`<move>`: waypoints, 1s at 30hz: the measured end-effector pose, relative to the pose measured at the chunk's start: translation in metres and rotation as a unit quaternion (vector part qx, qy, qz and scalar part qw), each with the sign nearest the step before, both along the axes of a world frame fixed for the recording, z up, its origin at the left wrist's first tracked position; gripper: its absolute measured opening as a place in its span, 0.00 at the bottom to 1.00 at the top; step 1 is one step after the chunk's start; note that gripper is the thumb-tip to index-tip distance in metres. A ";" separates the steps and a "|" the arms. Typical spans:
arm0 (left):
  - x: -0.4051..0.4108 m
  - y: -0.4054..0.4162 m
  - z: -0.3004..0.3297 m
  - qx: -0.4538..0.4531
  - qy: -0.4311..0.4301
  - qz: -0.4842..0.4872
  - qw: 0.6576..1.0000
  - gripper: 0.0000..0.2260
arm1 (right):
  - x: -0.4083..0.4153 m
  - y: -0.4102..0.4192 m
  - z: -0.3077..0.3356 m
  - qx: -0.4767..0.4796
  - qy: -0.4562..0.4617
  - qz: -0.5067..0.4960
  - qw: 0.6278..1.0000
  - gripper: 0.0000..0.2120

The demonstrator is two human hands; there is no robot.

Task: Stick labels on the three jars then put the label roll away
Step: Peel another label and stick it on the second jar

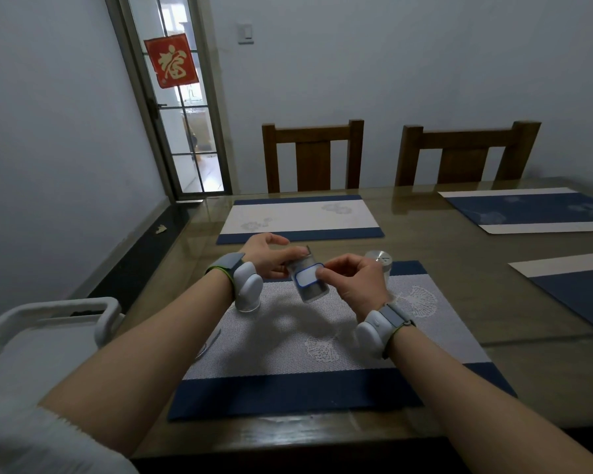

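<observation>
My left hand (271,256) grips the top of a small glass jar (310,289) and holds it tilted above the placemat (288,336). A white label with a blue border (307,277) lies on the jar's side. My right hand (355,278) presses its thumb and fingers on the label's right edge. A second jar with a silver lid (379,258) stands upright on the placemat just behind my right hand. A thin curved strip (208,343) lies at the placemat's left edge; I cannot tell what it is. No third jar is visible.
The glass-topped wooden table (459,254) carries three more placemats: one ahead (300,217), two to the right (528,210). Two wooden chairs (312,155) stand at the far side. A white plastic container (48,323) sits left of the table. A glass door is far left.
</observation>
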State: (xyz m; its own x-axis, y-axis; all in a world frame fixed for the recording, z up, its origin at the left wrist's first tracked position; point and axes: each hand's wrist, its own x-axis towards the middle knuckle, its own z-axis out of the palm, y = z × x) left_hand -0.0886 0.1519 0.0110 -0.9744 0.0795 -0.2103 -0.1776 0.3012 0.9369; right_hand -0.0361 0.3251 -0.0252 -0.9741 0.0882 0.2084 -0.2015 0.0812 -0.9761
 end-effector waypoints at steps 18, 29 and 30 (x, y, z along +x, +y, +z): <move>0.004 -0.005 -0.008 0.006 0.002 0.012 1.000 0.27 | 0.000 -0.009 0.000 0.094 0.029 -0.062 0.993 0.07; 0.009 -0.004 -0.017 0.104 0.000 0.050 0.993 0.20 | -0.001 -0.019 -0.009 0.090 0.062 -0.101 0.989 0.06; 0.010 -0.003 -0.019 0.116 -0.002 0.058 0.991 0.19 | -0.001 -0.019 -0.010 0.096 0.059 -0.104 0.988 0.07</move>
